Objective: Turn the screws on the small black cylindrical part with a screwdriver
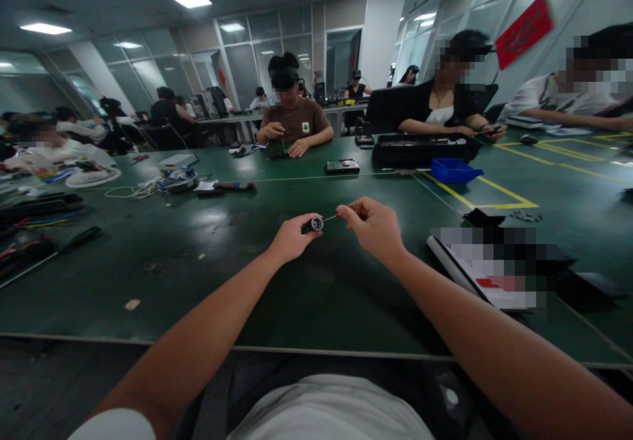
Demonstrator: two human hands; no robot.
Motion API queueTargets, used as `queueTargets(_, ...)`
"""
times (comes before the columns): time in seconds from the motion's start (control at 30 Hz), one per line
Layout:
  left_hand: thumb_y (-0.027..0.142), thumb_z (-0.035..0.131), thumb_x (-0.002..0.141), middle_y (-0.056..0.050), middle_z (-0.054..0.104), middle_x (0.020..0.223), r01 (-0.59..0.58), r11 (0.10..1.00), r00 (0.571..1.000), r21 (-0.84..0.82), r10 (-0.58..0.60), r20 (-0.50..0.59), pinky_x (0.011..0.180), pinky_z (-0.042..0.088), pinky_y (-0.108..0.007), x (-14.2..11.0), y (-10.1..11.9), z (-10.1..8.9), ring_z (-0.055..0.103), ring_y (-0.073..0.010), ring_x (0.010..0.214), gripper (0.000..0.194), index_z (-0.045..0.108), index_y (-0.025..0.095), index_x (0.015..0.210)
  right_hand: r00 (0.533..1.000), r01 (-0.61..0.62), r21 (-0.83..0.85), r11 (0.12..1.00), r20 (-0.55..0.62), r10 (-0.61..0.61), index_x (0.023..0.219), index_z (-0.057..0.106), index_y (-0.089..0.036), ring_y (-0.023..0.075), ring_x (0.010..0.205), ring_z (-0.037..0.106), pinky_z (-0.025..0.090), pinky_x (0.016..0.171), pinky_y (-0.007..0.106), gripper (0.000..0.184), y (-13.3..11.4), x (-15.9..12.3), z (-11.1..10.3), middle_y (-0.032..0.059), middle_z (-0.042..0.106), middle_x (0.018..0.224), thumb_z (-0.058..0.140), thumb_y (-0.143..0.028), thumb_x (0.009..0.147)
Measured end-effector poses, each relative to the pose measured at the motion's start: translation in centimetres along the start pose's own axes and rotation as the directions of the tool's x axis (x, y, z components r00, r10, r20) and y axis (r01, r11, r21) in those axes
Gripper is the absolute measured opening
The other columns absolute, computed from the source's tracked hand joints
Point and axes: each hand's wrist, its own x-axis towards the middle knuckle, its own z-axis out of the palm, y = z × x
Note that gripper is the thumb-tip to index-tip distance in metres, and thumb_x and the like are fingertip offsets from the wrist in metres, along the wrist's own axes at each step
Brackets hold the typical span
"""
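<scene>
Above the green table (pixel 247 295), my left hand (pixel 291 237) is closed around a small black cylindrical part (pixel 315 224) with a round, silver-rimmed end facing me. My right hand (pixel 376 229) pinches a thin screwdriver (pixel 331 217) with a red section near the fingertips; most of its handle is hidden in the fingers. The metal shaft points left, its tip at the side of the black part. Whether the tip is seated in a screw is too small to tell.
On the right lie a pixelated booklet-like item (pixel 445 255) and a blue tray (pixel 452 171). A circuit-board device (pixel 342 165) sits ahead. Cables (pixel 133 190) and tools (pixel 232 187) lie on the left. A person (pixel 301 123) works opposite; others sit at right.
</scene>
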Motion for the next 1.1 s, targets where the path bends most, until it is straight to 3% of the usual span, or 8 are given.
queueTargets(0.2, 0.022, 0.074, 0.082, -0.005, 0.071, 0.124, -0.011, 1.0, 1.0, 0.019, 0.011, 0.012, 0.108, 0.044, -0.04, 0.0, 0.0, 0.2, 0.063, -0.0245, 0.119, 0.038, 0.07, 0.023, 0.119, 0.988, 0.12, 0.032, 0.992, 0.096, -0.123, 0.094, 0.063, -0.022, 0.0171, 0.066, 0.061, 0.041, 0.063, 0.03, 0.017, 0.1, -0.2, 0.0, 0.001, 0.067, 0.072, 0.05, -0.032, 0.092)
queueTargets(0.4, 0.023, 0.074, 0.082, -0.005, 0.071, 0.123, -0.029, 0.999, 1.0, 0.04, 0.029, 0.012, 0.107, 0.044, -0.04, 0.0, 0.1, 0.2, 0.063, -0.0247, 0.117, 0.038, 0.07, 0.023, 0.119, 0.996, 0.078, -0.019, 0.997, 0.046, -0.077, 0.092, 0.063, -0.021, 0.0181, 0.065, 0.06, 0.04, 0.064, 0.032, 0.027, -0.3, -0.2, -0.1, 0.0015, 0.063, 0.068, 0.043, -0.039, 0.097)
queueTargets(0.5, 0.024, 0.073, 0.083, -0.005, 0.071, 0.122, -0.014, 0.999, 1.0, 0.05, 0.014, -0.012, 0.106, 0.045, -0.039, 0.0, 0.1, 0.1, 0.063, -0.0245, 0.116, 0.039, 0.069, 0.022, 0.122, 1.0, 0.03, 0.088, 0.996, 0.005, -0.03, 0.105, 0.059, -0.021, 0.0191, 0.073, 0.063, 0.045, 0.071, 0.034, 0.02, 0.1, -0.1, 0.4, 0.0029, 0.067, 0.079, 0.047, -0.032, 0.094)
queueTargets(0.57, 0.025, 0.072, 0.084, -0.005, 0.071, 0.123, -0.004, 0.999, 1.0, 0.048, 0.005, -0.03, 0.106, 0.044, -0.038, 0.0, 0.1, 0.0, 0.063, -0.024, 0.116, 0.04, 0.068, 0.021, 0.123, 0.999, -0.029, 0.206, 0.978, -0.008, 0.032, 0.1, 0.059, -0.021, 0.0193, 0.075, 0.064, 0.048, 0.073, 0.035, 0.018, 0.6, 0.1, 0.9, 0.0038, 0.068, 0.083, 0.051, -0.035, 0.092)
queueTargets(0.67, 0.024, 0.071, 0.084, -0.005, 0.07, 0.123, -0.007, 0.999, 0.999, 0.035, 0.008, -0.042, 0.106, 0.044, -0.037, 0.1, 0.2, 0.0, 0.063, -0.023, 0.116, 0.04, 0.068, 0.021, 0.123, 0.985, -0.16, 0.425, 0.891, 0.01, 0.173, 0.09, 0.061, -0.021, 0.0182, 0.073, 0.064, 0.051, 0.073, 0.035, 0.02, 1.2, 0.5, 1.6, 0.0039, 0.067, 0.081, 0.053, -0.039, 0.091)
queueTargets(0.77, 0.023, 0.071, 0.084, -0.006, 0.07, 0.124, -0.008, 0.999, 0.999, 0.033, 0.009, -0.049, 0.107, 0.044, -0.038, 0.1, 0.3, 0.0, 0.063, -0.0231, 0.118, 0.038, 0.068, 0.021, 0.122, 0.917, -0.36, 0.644, 0.675, 0.111, 0.384, 0.081, 0.059, -0.021, 0.0148, 0.062, 0.059, 0.053, 0.068, 0.033, 0.022, 1.7, 1.0, 1.9, 0.0008, 0.061, 0.071, 0.05, -0.038, 0.092)
queueTargets(0.83, 0.022, 0.071, 0.084, -0.006, 0.07, 0.125, -0.003, 0.999, 0.999, 0.045, 0.005, -0.05, 0.107, 0.044, -0.038, 0.2, 0.4, 0.0, 0.062, -0.0236, 0.119, 0.037, 0.069, 0.021, 0.121, 0.889, -0.4, 0.694, 0.598, 0.135, 0.437, 0.08, 0.057, -0.021, 0.0136, 0.06, 0.057, 0.053, 0.066, 0.032, 0.022, 1.9, 1.2, 1.9, -0.0003, 0.058, 0.068, 0.048, -0.036, 0.093)
queueTargets(1.1, 0.025, 0.072, 0.083, -0.006, 0.07, 0.125, 0.005, 0.998, 0.999, 0.058, -0.003, -0.036, 0.106, 0.044, -0.039, 0.1, 0.5, 0.0, 0.062, -0.0244, 0.118, 0.038, 0.07, 0.023, 0.121, 0.98, -0.158, 0.356, 0.921, -0.06, 0.191, 0.09, 0.059, -0.021, 0.0168, 0.069, 0.062, 0.05, 0.068, 0.034, 0.023, 1.3, 0.6, 1.5, 0.0024, 0.067, 0.078, 0.049, -0.042, 0.094)
